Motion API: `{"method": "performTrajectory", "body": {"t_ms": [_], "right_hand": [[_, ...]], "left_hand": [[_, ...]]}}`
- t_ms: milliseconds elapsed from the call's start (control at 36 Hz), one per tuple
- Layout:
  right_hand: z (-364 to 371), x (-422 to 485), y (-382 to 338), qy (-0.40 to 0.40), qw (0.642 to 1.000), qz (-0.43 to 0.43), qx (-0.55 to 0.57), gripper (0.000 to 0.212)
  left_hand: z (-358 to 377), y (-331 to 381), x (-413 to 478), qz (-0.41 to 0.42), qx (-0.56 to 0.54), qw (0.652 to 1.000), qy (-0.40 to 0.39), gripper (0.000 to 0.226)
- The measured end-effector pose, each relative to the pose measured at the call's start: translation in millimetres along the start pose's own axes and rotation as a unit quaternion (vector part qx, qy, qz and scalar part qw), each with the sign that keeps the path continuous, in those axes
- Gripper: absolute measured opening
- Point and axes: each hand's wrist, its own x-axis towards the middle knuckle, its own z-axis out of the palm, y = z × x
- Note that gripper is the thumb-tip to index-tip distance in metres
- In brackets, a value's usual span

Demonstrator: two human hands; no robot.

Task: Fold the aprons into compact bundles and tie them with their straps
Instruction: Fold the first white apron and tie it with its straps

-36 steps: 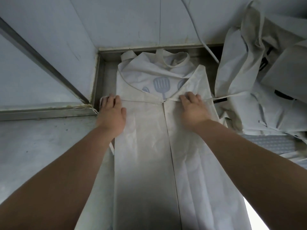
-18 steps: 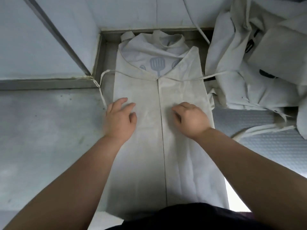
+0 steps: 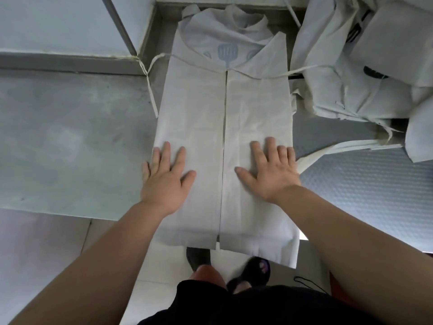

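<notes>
Pile [image 3: 339, 78] crowds tabletop's [image 3: 70, 137] far right; apron [image 3: 210, 109] overhangs near edge under flat left hand [image 3: 165, 179] and right hand [image 3: 269, 172], fingers [image 3: 166, 152] straight, apart.

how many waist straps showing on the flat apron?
2. The left waist strap trails off the apron onto the grey counter; the right waist strap runs toward the heap of aprons. Parts of each may be hidden under the folds.
</notes>
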Motion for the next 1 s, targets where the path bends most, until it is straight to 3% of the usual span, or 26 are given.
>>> {"method": "performTrajectory", "body": {"t_ms": [111,333,472,611,694,833,917,1000], "right_hand": [[-0.5,15.0,-2.8,0.029,0.999,0.006,-0.016,0.082],[-22.6,50.4,-7.9,0.043,0.998,0.037,0.011,0.069],[-21.5,20.6,-26.7,0.077,0.995,0.010,0.059,0.045],[-11.8,-14.7,-38.4,0.038,0.994,-0.022,0.105,0.039],[-7.8,-31.6,-43.3,0.026,0.994,-0.032,0.105,0.040],[-2.7,-59.9,-47.3,-0.029,0.992,-0.090,0.085,0.059],[-0.7,-72.6,-45.2,-0.055,0.989,-0.116,0.078,0.072],[-2.0,-79.8,-41.2,-0.072,0.987,-0.126,0.070,0.071]], "left_hand": [[-1.4,5.7,12.6,-0.008,0.029,0.999,0.026,0.062],[-24.1,7.5,62.9,0.025,0.041,0.998,0.040,0.063],[-19.9,0.5,47.2,0.138,-0.036,0.979,0.143,0.053],[-9.6,-9.3,10.2,0.213,-0.091,0.962,0.144,0.041],[-6.2,-13.6,-10.1,0.226,-0.099,0.961,0.126,0.046],[-0.6,-21.3,-40.2,0.239,-0.102,0.965,0.034,0.080],[2.3,-22.5,-47.5,0.250,-0.099,0.962,0.041,0.073],[3.0,-20.4,-49.0,0.271,-0.084,0.957,0.055,0.057]]}}
